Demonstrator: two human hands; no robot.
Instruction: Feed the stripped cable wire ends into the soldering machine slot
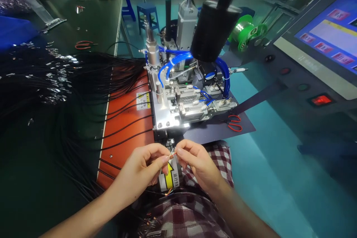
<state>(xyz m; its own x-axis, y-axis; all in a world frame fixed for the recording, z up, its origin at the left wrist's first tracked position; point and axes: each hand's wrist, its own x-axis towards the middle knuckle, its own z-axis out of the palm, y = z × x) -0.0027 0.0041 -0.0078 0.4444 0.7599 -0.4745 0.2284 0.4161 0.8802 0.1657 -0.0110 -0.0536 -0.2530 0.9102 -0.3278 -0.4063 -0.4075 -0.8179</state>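
While the forearms reach in from the bottom edge, both hands meet low and near the center, pinching fine wires (172, 153) between them. The left hand (145, 165) has thumb and forefinger closed on the wires; the right hand (196, 158) has its fingertips closed on them from the other side. Just beyond the fingertips stands a machine (178, 100) of bright, blocky metal, looped with smooth blue tubes (181, 58). A matte black cylinder (213, 31) hangs over it, hiding part of its back. Long, thin black cables (126, 132) cross a flat orange-red panel (125, 119) on the left and mass into a dark, tangled heap. To the right are a green-rimmed spool (245, 31), red-handled scissors (234, 123) on a dark flat plate (223, 128), and a tilted screen (331, 37). Below the fingers, partly covered by the left hand, a pale label (174, 180) carries a yellow arrow aimed away from the body; woven checked cloth (186, 215) fills the space beneath. The wires are slender and flexible, whitish and red-orange. Their short visible stretch lies roughly crosswise, left to right, with pale strands slanting up and away; the fingers hide the rest.
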